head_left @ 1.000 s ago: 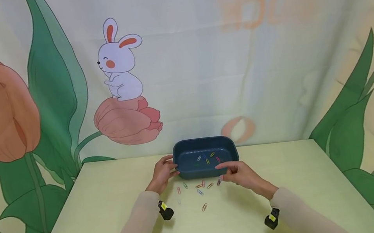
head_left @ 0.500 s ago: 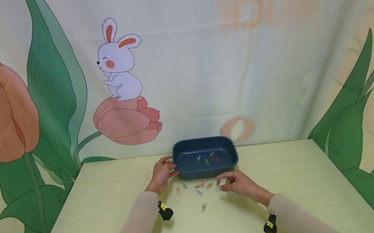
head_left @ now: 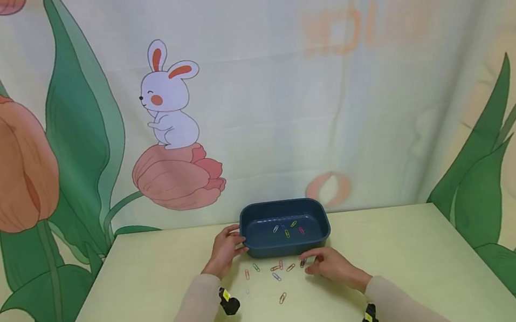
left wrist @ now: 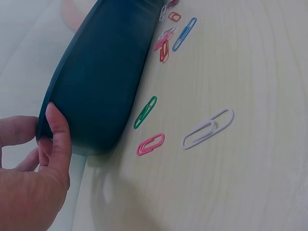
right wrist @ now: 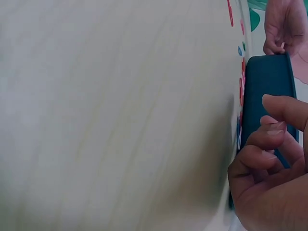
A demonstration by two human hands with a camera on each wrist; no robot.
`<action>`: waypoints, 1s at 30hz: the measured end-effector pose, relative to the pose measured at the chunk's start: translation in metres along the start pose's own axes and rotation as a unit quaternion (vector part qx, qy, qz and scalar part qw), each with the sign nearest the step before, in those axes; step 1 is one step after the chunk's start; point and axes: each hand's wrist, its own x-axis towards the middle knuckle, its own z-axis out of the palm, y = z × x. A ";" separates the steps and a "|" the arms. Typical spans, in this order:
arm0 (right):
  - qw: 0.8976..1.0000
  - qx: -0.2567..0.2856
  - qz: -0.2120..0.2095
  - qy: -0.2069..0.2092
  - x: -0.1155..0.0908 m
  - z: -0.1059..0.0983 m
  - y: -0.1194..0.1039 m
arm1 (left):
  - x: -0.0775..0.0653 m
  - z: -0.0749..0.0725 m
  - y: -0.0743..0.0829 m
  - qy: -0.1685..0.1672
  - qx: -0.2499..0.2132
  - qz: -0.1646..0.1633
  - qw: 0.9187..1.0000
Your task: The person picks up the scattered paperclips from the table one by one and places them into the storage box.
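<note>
A dark blue plastic basin (head_left: 287,249) sits at the back of the table, several coloured paper clips lying on its floor. My left hand (head_left: 224,248) grips its left end, the thumb (left wrist: 58,132) against the outer wall and fingers behind the rim. Just in front of the basin's right half, my right hand (head_left: 333,266) hovers with index finger and thumb apart, nothing between them. A dark paper clip (head_left: 303,263) is right at its fingertips. Loose on the table lie a green clip (left wrist: 145,112), a pink clip (left wrist: 150,144), a white clip (left wrist: 208,129) and a blue clip (head_left: 276,276).
An orange-red clip (head_left: 283,298) lies nearest the person, apart from the others. Reddish clips (head_left: 280,264) cluster before the basin. Behind the pale table (head_left: 161,315) hangs a curtain (head_left: 269,99) printed with a rabbit and tulips. Each wrist carries a small black camera (head_left: 229,302).
My right hand has come back from the basin's front rim down to the clips, its thumb and index finger parting. The left hand keeps its grip. The head view has tilted slightly up.
</note>
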 end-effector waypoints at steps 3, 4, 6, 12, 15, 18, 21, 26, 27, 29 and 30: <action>1.000 -0.020 -0.004 0.023 0.004 0.001 0.002 | 0.001 -0.001 0.000 -0.002 -0.002 0.006 1.000; 0.999 -0.026 -0.004 0.027 0.005 0.001 0.002 | 0.001 -0.001 0.000 -0.001 -0.002 0.007 1.000; 0.999 -0.041 -0.009 0.034 0.007 0.002 0.002 | 0.000 -0.001 0.001 0.001 0.000 0.007 1.000; 0.995 -0.085 -0.021 0.041 0.011 0.004 0.003 | -0.001 -0.002 0.000 0.003 -0.003 0.000 1.000; 0.994 -0.098 -0.026 0.044 0.011 0.006 0.004 | -0.002 -0.002 -0.001 0.004 -0.004 -0.001 1.000; 0.992 -0.109 -0.033 0.045 0.010 0.007 0.004 | -0.002 -0.002 -0.001 0.003 -0.003 -0.001 1.000; 0.991 -0.117 -0.041 0.043 0.010 0.007 0.004 | -0.002 -0.003 -0.001 0.002 -0.004 0.000 1.000; 0.990 -0.124 -0.047 0.044 0.009 0.006 0.006 | -0.003 -0.001 -0.001 0.000 -0.006 0.000 1.000; 0.990 -0.127 -0.048 0.042 0.009 0.006 0.007 | -0.003 -0.001 -0.001 -0.001 -0.007 -0.001 1.000; 0.989 -0.130 -0.053 0.040 0.009 0.006 0.009 | -0.003 0.000 -0.001 -0.002 -0.006 -0.003 1.000; 0.989 -0.133 -0.057 0.038 0.009 0.007 0.009 | -0.003 0.000 -0.001 -0.002 -0.005 -0.004 1.000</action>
